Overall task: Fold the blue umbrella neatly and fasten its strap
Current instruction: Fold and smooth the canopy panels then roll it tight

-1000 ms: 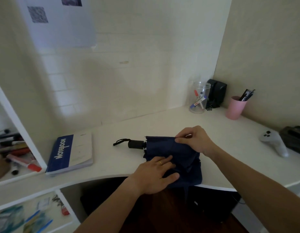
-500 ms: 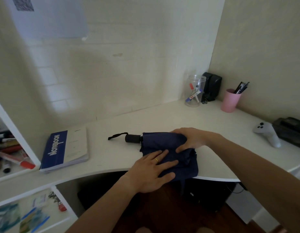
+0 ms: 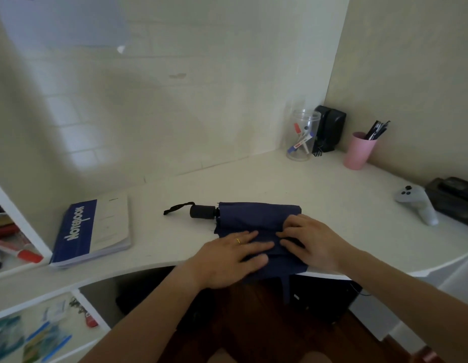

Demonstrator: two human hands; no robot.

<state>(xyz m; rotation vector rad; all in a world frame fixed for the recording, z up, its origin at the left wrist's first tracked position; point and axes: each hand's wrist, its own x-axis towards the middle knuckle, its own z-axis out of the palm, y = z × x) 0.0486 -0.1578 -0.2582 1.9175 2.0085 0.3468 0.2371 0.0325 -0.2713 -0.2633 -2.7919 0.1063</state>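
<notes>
The dark blue umbrella (image 3: 256, 214) lies collapsed on the white desk (image 3: 319, 184), its black handle (image 3: 202, 211) and wrist loop (image 3: 176, 207) pointing left. Its loose cloth spreads toward the desk's front edge, and a narrow blue strip (image 3: 286, 285) hangs down over that edge. My left hand (image 3: 227, 258) lies flat on the near left part of the cloth, fingers spread. My right hand (image 3: 310, 241) presses on the near right part, fingertips curled onto a fold. Whether the strap is fastened is hidden.
A blue and white notebook (image 3: 92, 229) lies left of the umbrella. At the back right stand a clear jar of markers (image 3: 302, 138), a black speaker (image 3: 330, 131) and a pink pen cup (image 3: 358, 150). A white controller (image 3: 417, 204) and a black case (image 3: 453, 199) sit at the right.
My right hand has come from the umbrella's far edge down to the near cloth beside my left hand. The far part of the cloth now lies flat and smooth. My left hand stays put.
</notes>
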